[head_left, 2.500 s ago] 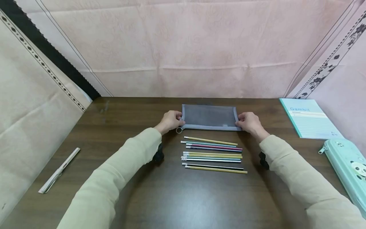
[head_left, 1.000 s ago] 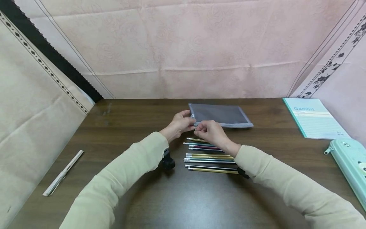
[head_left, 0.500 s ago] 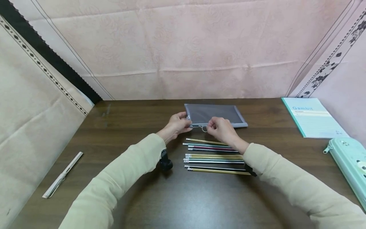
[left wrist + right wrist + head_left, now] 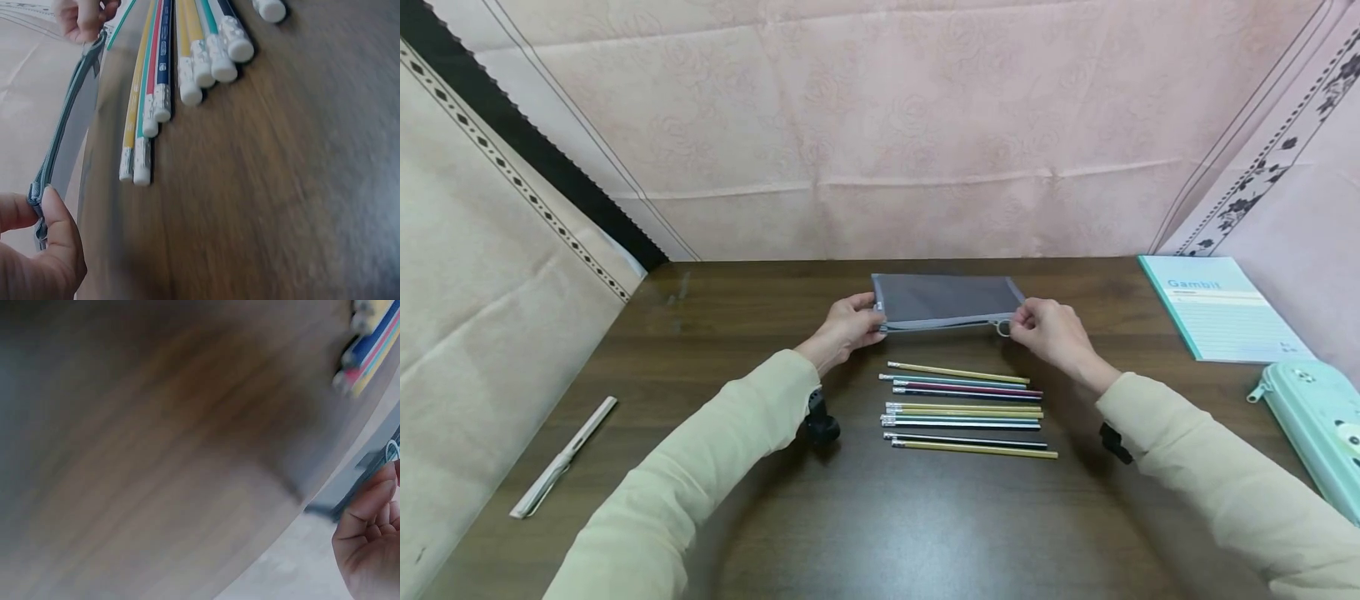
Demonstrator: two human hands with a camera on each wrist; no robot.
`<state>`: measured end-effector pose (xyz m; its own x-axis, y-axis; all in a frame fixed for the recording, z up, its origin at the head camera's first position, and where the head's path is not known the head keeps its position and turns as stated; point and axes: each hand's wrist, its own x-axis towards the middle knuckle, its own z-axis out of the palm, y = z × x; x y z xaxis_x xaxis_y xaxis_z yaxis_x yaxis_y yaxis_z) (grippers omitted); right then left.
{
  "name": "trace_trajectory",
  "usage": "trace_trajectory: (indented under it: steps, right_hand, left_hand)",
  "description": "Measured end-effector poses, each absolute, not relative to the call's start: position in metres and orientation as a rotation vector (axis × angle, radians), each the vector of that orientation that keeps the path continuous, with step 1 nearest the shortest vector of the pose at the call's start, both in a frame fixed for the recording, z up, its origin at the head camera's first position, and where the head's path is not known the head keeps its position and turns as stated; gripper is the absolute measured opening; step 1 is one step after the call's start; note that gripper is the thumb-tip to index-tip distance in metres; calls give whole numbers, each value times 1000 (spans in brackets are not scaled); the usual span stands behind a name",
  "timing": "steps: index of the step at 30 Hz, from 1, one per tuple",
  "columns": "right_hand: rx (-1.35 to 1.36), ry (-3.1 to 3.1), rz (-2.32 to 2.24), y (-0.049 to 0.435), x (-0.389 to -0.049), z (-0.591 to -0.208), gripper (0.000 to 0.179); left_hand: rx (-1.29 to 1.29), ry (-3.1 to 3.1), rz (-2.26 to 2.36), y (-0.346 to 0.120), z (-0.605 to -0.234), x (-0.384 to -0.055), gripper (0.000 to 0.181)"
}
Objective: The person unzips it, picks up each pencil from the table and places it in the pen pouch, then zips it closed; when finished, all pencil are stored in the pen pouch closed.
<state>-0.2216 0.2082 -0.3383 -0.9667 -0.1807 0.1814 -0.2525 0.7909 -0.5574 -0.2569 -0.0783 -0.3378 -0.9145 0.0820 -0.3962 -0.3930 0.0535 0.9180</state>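
Note:
A grey mesh zip pouch [image 4: 946, 297] lies near the back of the table, its zipper edge facing me. My left hand [image 4: 844, 328] pinches its front left corner between thumb and fingers; the left wrist view shows the thumb [image 4: 61, 225] against the zipper end. At the front right corner my right hand [image 4: 1054, 335] pinches the zipper pull, whose ring [image 4: 1003, 328] shows beside the fingertips. A dark slit runs along the zipper edge between the hands. Several pencils [image 4: 962, 411] with white erasers lie in rows just in front of the pouch, erasers to the left.
At the right stand a light-blue notebook [image 4: 1225, 308] and a mint pencil case [image 4: 1311, 429] with a panda on it. A thin whitish folded strip [image 4: 563, 458] lies at the left. Pale cloth [image 4: 880, 142] hangs behind the table.
My right hand has gone from the pouch's right corner to its left end, then drawn the zipper pull rightward along the edge, opening the zipper. The left hand keeps the left corner.

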Motion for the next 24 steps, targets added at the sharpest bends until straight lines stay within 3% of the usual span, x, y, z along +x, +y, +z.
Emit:
trace_trajectory:
  steps: [11, 24]
  right_hand:
    - [268, -2881, 833, 247, -220, -337, 9]
    - [205, -3014, 906, 259, -219, -340, 9]
  left_hand:
    - [-321, 2005, 1929, -90, -338, -259, 57]
    - [-330, 1982, 1924, -89, -337, -256, 56]
